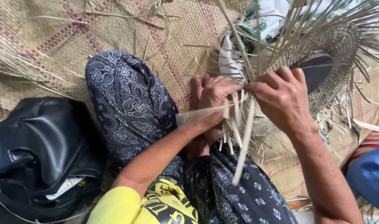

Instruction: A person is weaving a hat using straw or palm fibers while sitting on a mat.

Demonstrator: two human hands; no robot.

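A half-woven straw hat (pixel 343 45) rests over my lap, with many loose pale strips (pixel 239 124) sticking out from its edge. My left hand (pixel 214 97) pinches a few of these strips at the hat's near edge. My right hand (pixel 283 97) grips the woven edge and strips just beside it, fingers curled. Both hands almost touch. One long strip (pixel 243 153) hangs down toward my knee. The weave under my fingers is hidden.
I sit cross-legged in dark patterned trousers (pixel 127 103) on a woven floor mat (pixel 52 37) with red lines. A black bag (pixel 40 149) lies at left. Loose straw (pixel 15 62) lies at far left. White and green cloth (pixel 264 16) sits behind the hat. Blue fabric (pixel 370 174) at right.
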